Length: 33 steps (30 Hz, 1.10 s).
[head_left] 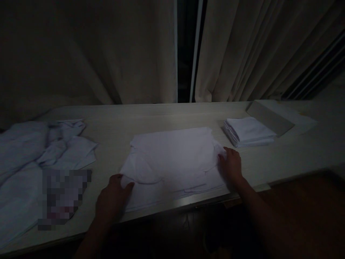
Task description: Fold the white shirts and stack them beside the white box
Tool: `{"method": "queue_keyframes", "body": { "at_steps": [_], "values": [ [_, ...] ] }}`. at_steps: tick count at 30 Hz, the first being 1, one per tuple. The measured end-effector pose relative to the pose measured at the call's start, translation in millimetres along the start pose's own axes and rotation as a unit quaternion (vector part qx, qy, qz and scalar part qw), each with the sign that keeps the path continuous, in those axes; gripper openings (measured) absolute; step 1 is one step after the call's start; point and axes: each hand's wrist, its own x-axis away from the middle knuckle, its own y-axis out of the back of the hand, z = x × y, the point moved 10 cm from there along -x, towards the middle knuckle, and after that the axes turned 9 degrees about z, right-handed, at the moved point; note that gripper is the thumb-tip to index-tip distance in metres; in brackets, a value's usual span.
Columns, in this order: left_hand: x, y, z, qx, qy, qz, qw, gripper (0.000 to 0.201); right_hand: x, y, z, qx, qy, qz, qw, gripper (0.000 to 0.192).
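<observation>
A white garment (172, 158) lies spread flat and partly folded in the middle of a pale table (161, 115). My left hand (113, 198) pinches its near left corner between thumb and fingers. My right hand (231, 166) rests on its right edge, fingers curled over the cloth. The room is dim, so fine folds are hard to make out.
A neat stack of folded white cloths (248, 132) sits to the right, with a flat grey board (269, 117) behind it. A loose heap of white laundry (37, 162) covers the table's left end. Curtains (242, 50) hang behind. The table's near edge runs just below my hands.
</observation>
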Motion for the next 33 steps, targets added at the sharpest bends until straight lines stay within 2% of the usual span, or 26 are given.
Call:
{"method": "queue_keyframes", "body": {
  "at_steps": [3, 5, 6, 8, 10, 11, 13, 16, 21, 27, 33],
  "values": [
    [14, 20.1, -30, -0.1, -0.029, -0.081, 0.991, 0.056, 21, 8, 58, -0.065, 0.101, -0.009, 0.993, 0.029],
    [26, 23.6, -58, -0.11, -0.061, -0.119, 0.985, 0.041, 41, -3, 103, -0.107, 0.179, 0.033, 0.977, 0.023],
    [30, 17.8, -71, -0.096, -0.078, -0.112, 0.986, 0.033, 51, -11, 125, -0.119, 0.214, 0.058, 0.968, 0.02],
    [40, -9.7, -103, -0.055, -0.141, -0.043, 0.988, 0.025, 69, -30, 158, -0.125, 0.26, 0.106, 0.952, 0.013],
    [59, -42.1, -146, -0.03, -0.261, 0.037, 0.964, 0.025, 78, -44, 177, -0.129, 0.278, 0.14, 0.942, 0.01],
    [70, -53.6, -164, -0.021, -0.313, 0.061, 0.948, 0.025, 78, -47, 180, -0.135, 0.278, 0.152, 0.939, 0.01],
    [83, -66.4, -187, -0.009, -0.36, 0.088, 0.929, 0.026, 71, -47, 178, -0.154, 0.268, 0.168, 0.936, 0.011],
    [79, -69.4, -199, 0.004, -0.352, 0.121, 0.928, 0.024, 50, -42, 159, -0.167, 0.237, 0.211, 0.934, 0.012],
    [63, -66.1, -199, 0.021, -0.329, 0.196, 0.923, 0.021, 43, -48, 136, -0.168, 0.235, 0.328, 0.899, 0.003],
    [53, -68.2, -196, 0.004, -0.311, 0.226, 0.923, 0.013, 50, -52, 136, -0.194, 0.234, 0.356, 0.884, 0.007],
    [32, -78.7, -178, 0.075, -0.244, 0.246, 0.935, 0.013, 44, -74, 124, -0.213, 0.18, 0.377, 0.883, 0.007]
  ]
}}
